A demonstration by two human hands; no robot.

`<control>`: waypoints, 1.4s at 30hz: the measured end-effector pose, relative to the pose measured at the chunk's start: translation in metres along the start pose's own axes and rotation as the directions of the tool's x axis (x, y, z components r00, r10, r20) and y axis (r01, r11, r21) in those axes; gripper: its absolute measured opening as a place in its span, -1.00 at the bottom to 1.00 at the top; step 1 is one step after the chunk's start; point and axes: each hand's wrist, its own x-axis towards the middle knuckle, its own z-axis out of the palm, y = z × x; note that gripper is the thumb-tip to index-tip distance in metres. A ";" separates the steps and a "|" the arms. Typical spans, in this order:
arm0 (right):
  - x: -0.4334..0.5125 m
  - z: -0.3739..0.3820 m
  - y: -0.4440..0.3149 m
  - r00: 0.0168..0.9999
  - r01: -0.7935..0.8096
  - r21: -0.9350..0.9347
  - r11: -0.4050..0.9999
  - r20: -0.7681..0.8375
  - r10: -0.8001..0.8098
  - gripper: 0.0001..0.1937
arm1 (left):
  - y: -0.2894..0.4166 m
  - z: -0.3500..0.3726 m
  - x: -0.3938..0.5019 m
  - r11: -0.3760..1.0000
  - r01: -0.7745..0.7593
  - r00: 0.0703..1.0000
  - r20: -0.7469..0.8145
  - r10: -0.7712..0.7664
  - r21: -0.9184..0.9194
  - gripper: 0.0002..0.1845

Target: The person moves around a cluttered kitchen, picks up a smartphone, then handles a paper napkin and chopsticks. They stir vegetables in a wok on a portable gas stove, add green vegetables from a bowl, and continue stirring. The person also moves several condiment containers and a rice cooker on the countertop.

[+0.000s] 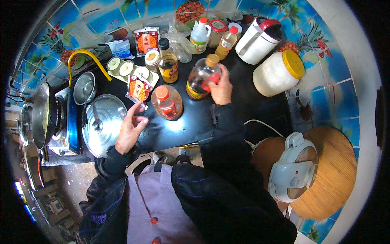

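Note:
My right hand [221, 87] grips the red handle of a large plastic bottle of dark liquid [195, 84] with a brownish-yellow cap. Over the counter's front part, my left hand [131, 127] is empty, its fingers apart. Just beyond its fingertips lies a red seasoning packet [138, 87], propped against a white tray of lidded condiment pots [126, 68]. Between my hands stands a clear plastic jug with a red cap [167, 103] and a little brown liquid. Behind it is a dark-capped glass sauce bottle [168, 65].
At left, a wok [44, 116] sits at the gas stove [64, 122], near a large metal lid [105, 125] and a steel bowl [84, 88]. A yellow-lidded jar [275, 73] and a white soymilk maker [257, 41] stand right. A pressure cooker [294, 170] is lower right.

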 end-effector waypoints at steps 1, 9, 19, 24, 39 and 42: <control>0.002 -0.010 0.012 0.995 -0.088 -0.083 0.993 -0.062 0.083 -0.40 | -0.005 -0.003 -0.004 0.999 0.025 1.000 -0.012 -0.026 -0.037 -0.39; 0.056 -0.068 0.082 0.965 -0.189 -0.089 0.978 -0.204 0.168 -0.80 | -0.028 -0.016 -0.028 0.985 0.166 0.986 -0.007 -0.167 -0.056 -0.50; 0.123 0.017 0.063 0.994 -0.034 -0.336 0.941 -0.112 -0.004 -0.70 | -0.015 -0.010 -0.029 0.975 0.214 0.977 0.010 -0.214 -0.052 -0.54; 0.121 0.032 0.079 0.999 0.032 -0.274 0.961 0.038 -0.023 -0.61 | -0.020 -0.014 -0.020 0.991 0.137 0.991 -0.003 -0.137 -0.004 -0.50; -0.081 0.002 -0.079 0.796 0.033 0.145 0.989 0.594 -0.114 0.00 | -0.034 0.029 0.043 0.989 0.044 0.995 0.079 -0.056 0.140 -0.19; -0.095 0.021 -0.079 0.843 0.004 0.184 0.983 0.528 -0.102 0.18 | -0.038 0.032 0.047 0.977 0.083 0.990 0.096 -0.104 0.198 -0.20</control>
